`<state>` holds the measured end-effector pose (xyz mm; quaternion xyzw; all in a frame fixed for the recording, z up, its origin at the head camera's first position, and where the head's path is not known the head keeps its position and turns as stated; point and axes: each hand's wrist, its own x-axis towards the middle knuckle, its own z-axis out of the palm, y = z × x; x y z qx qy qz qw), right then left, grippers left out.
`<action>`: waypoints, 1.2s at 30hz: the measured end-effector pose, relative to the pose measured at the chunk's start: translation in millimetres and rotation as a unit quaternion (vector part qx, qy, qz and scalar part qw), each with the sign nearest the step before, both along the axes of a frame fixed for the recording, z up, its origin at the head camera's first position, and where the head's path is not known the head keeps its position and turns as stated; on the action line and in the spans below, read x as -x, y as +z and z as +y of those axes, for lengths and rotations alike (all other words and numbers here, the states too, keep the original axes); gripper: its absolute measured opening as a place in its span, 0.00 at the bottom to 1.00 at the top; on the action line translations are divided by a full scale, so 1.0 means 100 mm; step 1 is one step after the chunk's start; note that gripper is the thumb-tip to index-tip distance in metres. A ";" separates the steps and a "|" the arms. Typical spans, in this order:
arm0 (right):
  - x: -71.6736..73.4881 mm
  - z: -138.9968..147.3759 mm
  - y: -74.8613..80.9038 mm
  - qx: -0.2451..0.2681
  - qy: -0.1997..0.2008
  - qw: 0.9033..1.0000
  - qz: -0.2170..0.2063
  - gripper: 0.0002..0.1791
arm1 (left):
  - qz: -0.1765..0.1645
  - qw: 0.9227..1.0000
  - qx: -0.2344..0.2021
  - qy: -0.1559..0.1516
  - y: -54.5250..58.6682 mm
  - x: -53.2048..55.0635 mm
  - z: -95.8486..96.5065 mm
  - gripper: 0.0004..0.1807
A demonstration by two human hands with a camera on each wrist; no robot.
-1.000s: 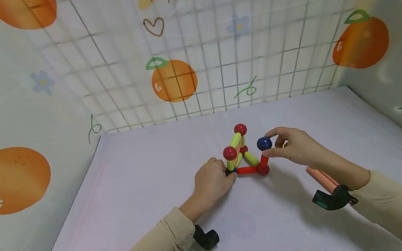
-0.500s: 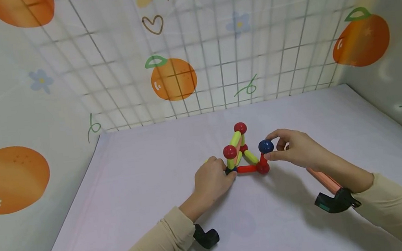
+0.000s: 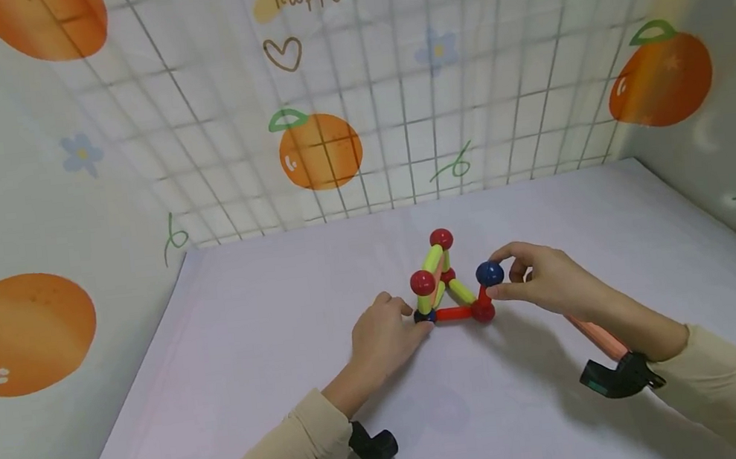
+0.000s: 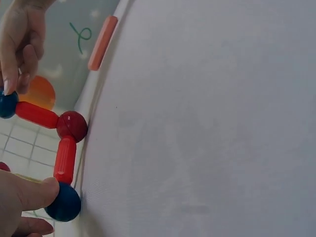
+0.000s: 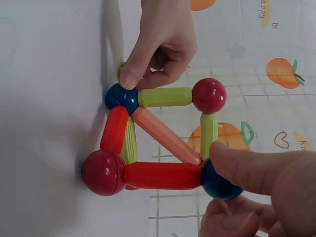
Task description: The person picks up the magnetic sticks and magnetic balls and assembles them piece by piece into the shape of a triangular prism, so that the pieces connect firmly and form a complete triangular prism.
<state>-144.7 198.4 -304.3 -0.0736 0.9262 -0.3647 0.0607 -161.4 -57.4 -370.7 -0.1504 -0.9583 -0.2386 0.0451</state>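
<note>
Frame (image 3: 460, 291) half joined, one corner sticking up alone

It's on the worktop (image 3: 269, 315), between the two hands. Left hand (image 3: 382, 336) has the low blue ball (image 4: 66, 205) pinched between thumb and fingers; right hand (image 3: 544, 278) has the high blue ball (image 3: 490, 273) pinched the same way.

Done, as far as I can see: the high ball sits on an upright red rod (image 5: 163, 175), that meets a base red ball (image 3: 482, 312), and a low red rod (image 3: 454, 313) links it to the low blue ball. Green rods (image 5: 165, 97) and two top red balls (image 3: 423, 283) make one side, with an orange diagonal (image 5: 168, 136).

Left, I'd guess: tying in the high ball, since no rod visibly runs from it to the top ones. At least one loose orange rod (image 3: 598, 336) lies near the right wrist. Can't tell how firm the joints are.
</note>
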 end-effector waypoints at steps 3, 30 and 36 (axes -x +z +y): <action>-0.02 0.01 0.00 -0.003 0.004 1.000 0.004 0.29 | 0.025 0.999 -0.046 -0.003 0.11 -0.03 -0.10 0.22; -0.03 -0.02 -0.03 -0.017 0.003 1.000 0.017 0.29 | 0.118 0.980 -0.046 -0.151 0.52 0.17 -0.22 0.17; -0.04 -0.01 -0.04 -0.020 0.004 1.000 0.024 0.28 | 0.108 0.982 -0.051 -0.143 0.49 0.17 -0.21 0.17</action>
